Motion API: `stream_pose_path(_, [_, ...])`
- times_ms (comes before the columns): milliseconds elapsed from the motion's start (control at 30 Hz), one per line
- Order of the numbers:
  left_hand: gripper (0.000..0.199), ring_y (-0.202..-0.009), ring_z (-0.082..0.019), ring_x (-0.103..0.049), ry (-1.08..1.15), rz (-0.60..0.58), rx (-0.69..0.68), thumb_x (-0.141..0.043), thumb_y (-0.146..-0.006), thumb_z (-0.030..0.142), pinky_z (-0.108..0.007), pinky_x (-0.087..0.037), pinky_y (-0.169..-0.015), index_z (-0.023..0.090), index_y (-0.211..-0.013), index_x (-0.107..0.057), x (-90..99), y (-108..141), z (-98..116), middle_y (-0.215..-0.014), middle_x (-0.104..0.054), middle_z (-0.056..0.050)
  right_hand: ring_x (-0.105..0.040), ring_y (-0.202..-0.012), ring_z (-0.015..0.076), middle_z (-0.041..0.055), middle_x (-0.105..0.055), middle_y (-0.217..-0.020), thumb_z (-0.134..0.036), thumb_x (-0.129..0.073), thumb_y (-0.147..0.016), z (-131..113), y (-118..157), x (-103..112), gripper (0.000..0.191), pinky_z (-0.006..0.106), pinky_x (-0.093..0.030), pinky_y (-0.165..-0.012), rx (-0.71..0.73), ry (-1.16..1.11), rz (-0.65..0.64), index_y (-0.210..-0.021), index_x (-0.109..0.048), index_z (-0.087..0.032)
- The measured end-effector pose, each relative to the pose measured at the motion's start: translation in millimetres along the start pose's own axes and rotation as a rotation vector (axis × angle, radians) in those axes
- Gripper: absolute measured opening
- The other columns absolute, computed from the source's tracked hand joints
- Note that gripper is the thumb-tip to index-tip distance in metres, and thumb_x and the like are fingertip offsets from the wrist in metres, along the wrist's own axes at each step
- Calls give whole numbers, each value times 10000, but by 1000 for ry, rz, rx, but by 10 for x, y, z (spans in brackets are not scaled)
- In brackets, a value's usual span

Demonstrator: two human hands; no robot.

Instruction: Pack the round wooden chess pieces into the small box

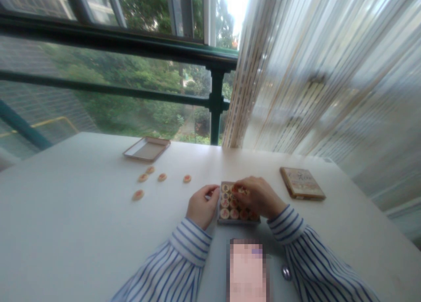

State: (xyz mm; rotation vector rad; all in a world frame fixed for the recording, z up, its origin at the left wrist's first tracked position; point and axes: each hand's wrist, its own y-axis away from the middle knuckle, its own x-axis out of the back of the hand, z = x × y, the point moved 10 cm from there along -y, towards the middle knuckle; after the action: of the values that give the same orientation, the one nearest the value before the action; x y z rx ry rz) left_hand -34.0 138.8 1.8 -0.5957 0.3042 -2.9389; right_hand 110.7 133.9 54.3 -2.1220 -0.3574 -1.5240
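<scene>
A small box (239, 222) filled with rows of round xiangqi pieces (225, 214), marked in red or dark, lies on the white table in front of me. At its left wall, my left hand (203, 205) is closed, with thumb and forefinger on the edge. My right hand (258, 196) reaches over the back right of the box, its fingers bent down and pinched on a xiangqi piece. That hand covers several pieces. To the left, several loose pieces lie on the table, among them one red-marked piece (187, 179) nearest the box.
An open shallow tray or lid (147, 149) sits at the back left. A closed box with a printed cover (303, 183) lies to the right. Close to me are a pixelated phone-like shape (248, 271) and a small shiny oval (286, 273). Window, railing and string curtain stand behind the table.
</scene>
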Motion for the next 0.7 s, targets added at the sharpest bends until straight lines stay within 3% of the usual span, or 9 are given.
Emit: stream_pose_path(700, [274,-635,-154,-590,-36,-27,18,-520,-718,385,-259,-456,-600,186,-837,-667,-37,19,-6,-775,-687,-37,-509,-771,143,39,-618,-816,-389,-454,-830,32,-19,-166,247,267,-292,-675,-26,42,-140,-824,-630,-217])
